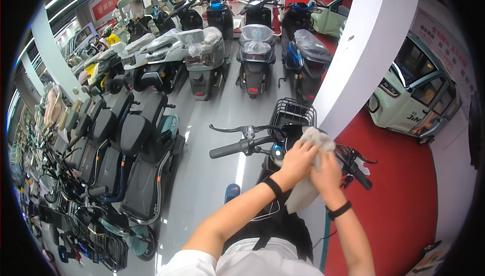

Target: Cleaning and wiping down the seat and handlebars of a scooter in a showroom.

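Note:
Both my hands are on a pale grey cloth [303, 196] above the handlebar of an electric scooter or bike. My left hand [300, 159] presses on the bunched top of the cloth, fingers bent over it. Close beside it, my right hand [329, 173] grips the cloth too, and one end hangs down below. The left handlebar grip [228, 150] with its brake lever sticks out to the left, the right handlebar grip [360, 176] to the lower right. A black wire basket [293, 112] is mounted in front of the handlebar. The cloth and hands hide the handlebar's middle.
A white pillar [363, 52] stands just beyond the basket. Scooters with plastic-wrapped seats [257, 35] line the far side; dark scooters [140, 162] crowd the left. A pale green enclosed vehicle [413, 94] is on the right by a red floor covering [394, 200].

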Available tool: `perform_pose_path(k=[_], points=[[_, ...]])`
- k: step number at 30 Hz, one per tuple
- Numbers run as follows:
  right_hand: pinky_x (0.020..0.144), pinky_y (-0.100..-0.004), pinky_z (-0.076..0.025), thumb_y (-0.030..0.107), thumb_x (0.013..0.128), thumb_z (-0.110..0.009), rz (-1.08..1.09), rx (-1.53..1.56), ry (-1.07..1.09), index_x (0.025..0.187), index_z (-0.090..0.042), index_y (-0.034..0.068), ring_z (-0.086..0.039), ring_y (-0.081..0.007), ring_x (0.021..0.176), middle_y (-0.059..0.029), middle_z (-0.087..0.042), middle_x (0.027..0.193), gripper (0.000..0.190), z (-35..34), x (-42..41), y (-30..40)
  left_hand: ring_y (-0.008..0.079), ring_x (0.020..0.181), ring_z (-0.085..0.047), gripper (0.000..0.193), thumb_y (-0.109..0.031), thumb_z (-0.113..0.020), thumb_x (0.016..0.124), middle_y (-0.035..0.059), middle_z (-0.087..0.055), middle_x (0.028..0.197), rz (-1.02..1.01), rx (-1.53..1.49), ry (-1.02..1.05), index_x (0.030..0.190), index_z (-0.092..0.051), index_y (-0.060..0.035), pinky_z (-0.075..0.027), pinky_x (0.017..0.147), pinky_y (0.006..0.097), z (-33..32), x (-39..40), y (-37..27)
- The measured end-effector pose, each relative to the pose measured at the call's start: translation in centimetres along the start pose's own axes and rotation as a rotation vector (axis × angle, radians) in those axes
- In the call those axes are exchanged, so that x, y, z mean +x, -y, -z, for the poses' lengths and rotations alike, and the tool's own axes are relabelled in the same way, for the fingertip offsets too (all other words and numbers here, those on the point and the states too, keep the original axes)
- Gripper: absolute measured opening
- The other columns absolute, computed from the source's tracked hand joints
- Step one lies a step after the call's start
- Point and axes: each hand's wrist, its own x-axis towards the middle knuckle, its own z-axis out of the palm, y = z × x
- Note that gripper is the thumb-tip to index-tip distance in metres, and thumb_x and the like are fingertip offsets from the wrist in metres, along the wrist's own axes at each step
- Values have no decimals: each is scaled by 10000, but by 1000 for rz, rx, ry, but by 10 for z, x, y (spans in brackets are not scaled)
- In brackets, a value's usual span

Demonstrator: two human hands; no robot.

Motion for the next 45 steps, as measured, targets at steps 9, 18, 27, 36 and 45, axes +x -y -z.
perform_pose_path(k=[9,18,27,36,45], points=[[996,-493,-511,180,824,-700,-178,-62,-102,1550,-432,-33,-607,-463,1119,-253,-569,1219,803,23,61,-40,347,1168,-628,362,-41,-641,770,130,-688,1197,-237,-129,-95,1132,-651,-59,-464,1045,475,-49,93,14],[996,-548,-484,264,842,-714,-117,-347,286,1389,-516,-111,-639,-460,1101,-285,-596,1295,692,-35,72,-46,387,1122,-639,275,-76,-616,818,179,-695,1123,-275,-141,-94,1086,-661,-30,-457,1069,484,-56,81,50],[961,-488,-498,223,805,-687,313,-285,96,1130,-655,-41,-634,-399,1116,-210,-667,1145,420,-60,122,-16,446,1022,-638,324,-74,-582,826,225,-673,1059,47,-136,-163,1140,-631,-11,-497,956,532,-19,67,83],[906,-473,-556,390,858,-635,286,-278,409,1069,-709,4,-696,-365,1044,-193,-717,1075,446,-60,155,-12,453,1062,-639,376,-261,-476,941,265,-679,1094,334,-201,-60,1140,-635,16,-499,972,547,-15,77,94],[886,-489,-571,379,931,-557,149,-323,589,1045,-769,73,-731,-379,1018,-181,-775,1063,389,-60,182,-6,490,1196,-628,562,-374,-432,947,341,-681,1220,631,-307,127,1155,-710,69,-473,1066,519,-6,111,86]])
